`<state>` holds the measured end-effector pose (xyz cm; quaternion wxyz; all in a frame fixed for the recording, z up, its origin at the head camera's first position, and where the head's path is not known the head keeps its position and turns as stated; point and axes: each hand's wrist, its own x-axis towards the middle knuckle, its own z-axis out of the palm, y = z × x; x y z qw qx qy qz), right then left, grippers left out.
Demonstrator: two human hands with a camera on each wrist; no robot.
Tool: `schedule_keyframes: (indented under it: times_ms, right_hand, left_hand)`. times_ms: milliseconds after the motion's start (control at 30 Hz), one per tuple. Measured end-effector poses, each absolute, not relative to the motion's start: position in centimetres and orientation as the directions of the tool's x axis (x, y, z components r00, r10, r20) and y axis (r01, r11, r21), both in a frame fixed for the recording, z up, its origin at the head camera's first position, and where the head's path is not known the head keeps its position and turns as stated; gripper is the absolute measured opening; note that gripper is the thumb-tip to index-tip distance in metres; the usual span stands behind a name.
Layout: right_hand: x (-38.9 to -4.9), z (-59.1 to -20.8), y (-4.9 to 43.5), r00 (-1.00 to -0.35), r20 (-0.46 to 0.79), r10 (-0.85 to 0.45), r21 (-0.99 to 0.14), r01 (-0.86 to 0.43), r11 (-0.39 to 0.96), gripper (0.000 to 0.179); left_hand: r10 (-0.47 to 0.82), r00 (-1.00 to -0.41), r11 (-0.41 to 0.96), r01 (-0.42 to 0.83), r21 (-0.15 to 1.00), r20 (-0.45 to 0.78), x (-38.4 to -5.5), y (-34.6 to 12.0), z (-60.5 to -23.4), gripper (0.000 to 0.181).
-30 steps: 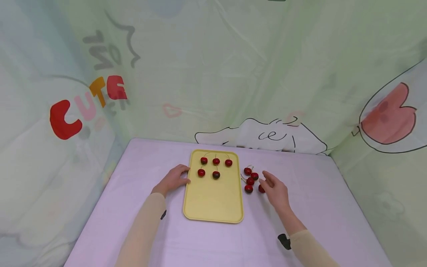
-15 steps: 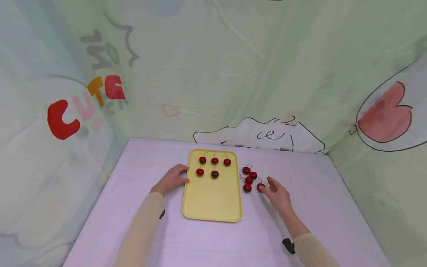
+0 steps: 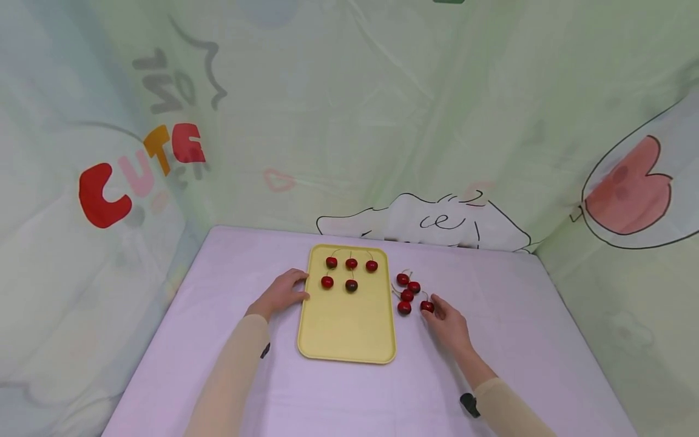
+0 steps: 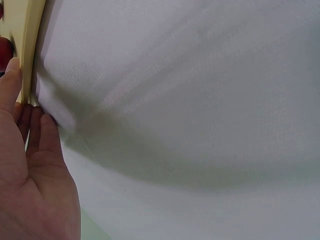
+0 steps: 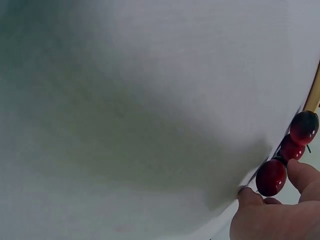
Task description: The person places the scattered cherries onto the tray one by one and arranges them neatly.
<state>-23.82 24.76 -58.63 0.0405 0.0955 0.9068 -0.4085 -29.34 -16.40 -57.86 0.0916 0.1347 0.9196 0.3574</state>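
In the head view, a yellow tray (image 3: 346, 334) lies on the table with several red cherries (image 3: 351, 263) in two rows in its far half. My left hand (image 3: 281, 294) grips the tray's left rim; the left wrist view shows the thumb over the rim (image 4: 31, 45) and the other fingers against its outer side. Right of the tray, my right hand (image 3: 450, 326) pinches a single cherry (image 3: 427, 306) between thumb and fingers, its stem pointing up. That cherry (image 5: 271, 178) also shows between the fingertips in the right wrist view, on the table surface.
Several more cherries (image 3: 406, 295) lie clustered between the tray and my right hand, stems at different angles. A pale lilac cloth (image 3: 349, 400) covers the table. Printed fabric (image 3: 327, 121) hangs behind and at both sides.
The fingers of my right hand have come down and closed around the nearest loose cherry. My left hand stays on the tray rim, and the tray's cherries keep their places.
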Motion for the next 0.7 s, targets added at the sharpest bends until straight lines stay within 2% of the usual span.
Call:
schedule_keyframes:
  times_ms: [300,700]
  right_hand:
    - [-24.0,-58.9,24.8,-0.991,-0.076,0.106,-0.711,0.128,0.692,0.053]
    - [-24.2,-58.0,24.4,-0.99,-0.062,0.129,-0.734,0.133,0.666,0.051]
  left_hand:
    - [0.295,-0.951,0.718,0.154,0.679,-0.096,-29.3,-16.3,-58.1,0.054]
    - [0.295,-0.951,0.724,0.159,0.671,-0.093,-29.6,-16.4,-58.3,0.054]
